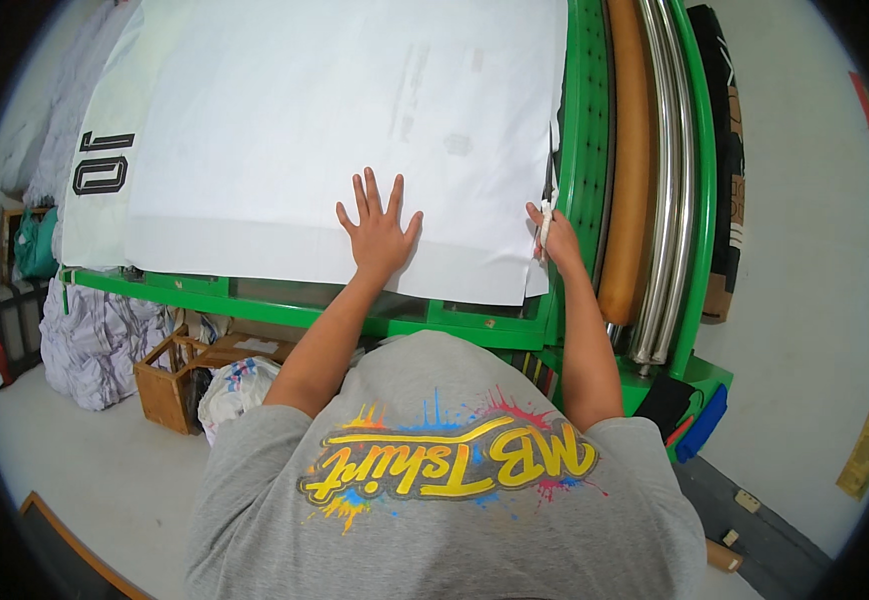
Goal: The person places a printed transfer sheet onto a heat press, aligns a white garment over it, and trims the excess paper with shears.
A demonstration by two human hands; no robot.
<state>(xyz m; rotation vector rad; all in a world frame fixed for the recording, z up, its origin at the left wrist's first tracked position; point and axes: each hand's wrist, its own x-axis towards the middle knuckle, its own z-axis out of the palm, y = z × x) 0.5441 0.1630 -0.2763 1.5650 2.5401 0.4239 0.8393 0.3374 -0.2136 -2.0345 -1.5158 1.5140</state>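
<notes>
head view: left hand (378,232) flat, fingers spread, on the large white paper sheet (355,130) covering the green metal worktop (285,312). right hand (553,238) pinches a slim white-handled blade (546,222) at the sheet's right edge. below left, a wooden crate (167,380), contents unclear.

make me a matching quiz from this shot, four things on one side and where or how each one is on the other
Things:
1. left hand
2. right hand
3. wooden crate
4. metal rollers

States or places:
A. on the floor under the green table
B. along the table's right side
C. flat, fingers spread, on the white paper sheet
D. gripping a thin white tool at the paper's right edge

Pairs: 1-C, 2-D, 3-A, 4-B
</notes>
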